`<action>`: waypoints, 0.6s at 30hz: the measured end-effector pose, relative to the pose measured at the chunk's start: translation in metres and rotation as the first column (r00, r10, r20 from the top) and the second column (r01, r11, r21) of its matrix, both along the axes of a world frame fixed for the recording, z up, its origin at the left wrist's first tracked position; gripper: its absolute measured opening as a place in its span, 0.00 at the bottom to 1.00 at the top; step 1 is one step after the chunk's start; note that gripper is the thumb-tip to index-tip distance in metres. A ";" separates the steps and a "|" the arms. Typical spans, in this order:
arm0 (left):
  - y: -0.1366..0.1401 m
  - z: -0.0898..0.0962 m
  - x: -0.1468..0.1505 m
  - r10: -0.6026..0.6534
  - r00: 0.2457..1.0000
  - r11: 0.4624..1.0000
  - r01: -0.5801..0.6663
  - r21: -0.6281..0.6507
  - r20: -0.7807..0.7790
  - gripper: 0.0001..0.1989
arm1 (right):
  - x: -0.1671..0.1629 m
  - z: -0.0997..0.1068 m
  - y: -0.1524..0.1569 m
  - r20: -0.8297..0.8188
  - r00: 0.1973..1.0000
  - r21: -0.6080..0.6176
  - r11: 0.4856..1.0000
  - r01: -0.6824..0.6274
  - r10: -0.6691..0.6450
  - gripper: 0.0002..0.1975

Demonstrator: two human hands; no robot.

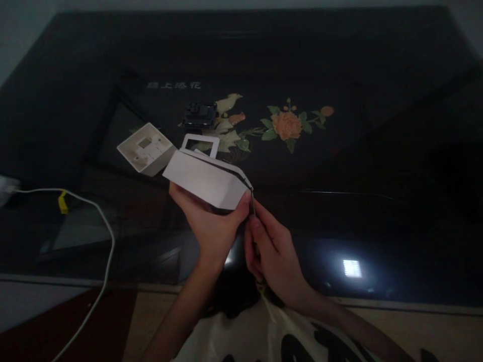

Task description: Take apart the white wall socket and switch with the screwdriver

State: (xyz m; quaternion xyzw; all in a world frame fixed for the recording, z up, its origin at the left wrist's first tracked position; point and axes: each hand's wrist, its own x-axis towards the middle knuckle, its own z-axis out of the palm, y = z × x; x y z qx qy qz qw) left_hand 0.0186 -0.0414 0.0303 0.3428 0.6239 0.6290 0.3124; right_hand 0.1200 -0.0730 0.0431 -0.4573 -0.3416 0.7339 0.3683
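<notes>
My left hand (213, 226) grips a white plastic casing (207, 178) from below, with its thumb on the right end. A dark seam runs along the casing's far edge. My right hand (273, 251) is closed around a screwdriver (253, 203), whose thin metal shaft points up to the casing's right corner. Most of its handle is hidden in my fingers. Just past the casing lies a white rectangular frame (215, 147). To its left is an open white box-shaped housing (153, 151) with a small grey square inside. A black plastic module (199, 115) sits beyond the frame.
The glossy dark table (358, 211) carries an inlaid flower and bird design (287, 125) and reflects light near its front edge. At left, a white cable (111, 236) with a yellow tag (63, 202) hangs over the edge. The scene is dim.
</notes>
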 end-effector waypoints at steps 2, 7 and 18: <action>0.004 -0.004 0.001 0.048 0.996 0.997 -0.043 0.065 -0.071 0.48 | -0.005 -0.002 0.001 -0.030 0.999 -0.024 0.999 0.033 -0.034 0.26; 0.007 -0.014 -0.003 0.062 0.980 0.994 -0.044 0.099 -0.187 0.48 | -0.009 -0.008 0.005 -0.190 0.976 -0.122 0.989 0.082 -0.104 0.24; -0.006 -0.024 0.004 -0.102 0.990 0.992 0.108 0.066 -0.093 0.50 | 0.010 -0.012 0.016 -0.145 0.978 -0.103 0.986 0.134 -0.148 0.22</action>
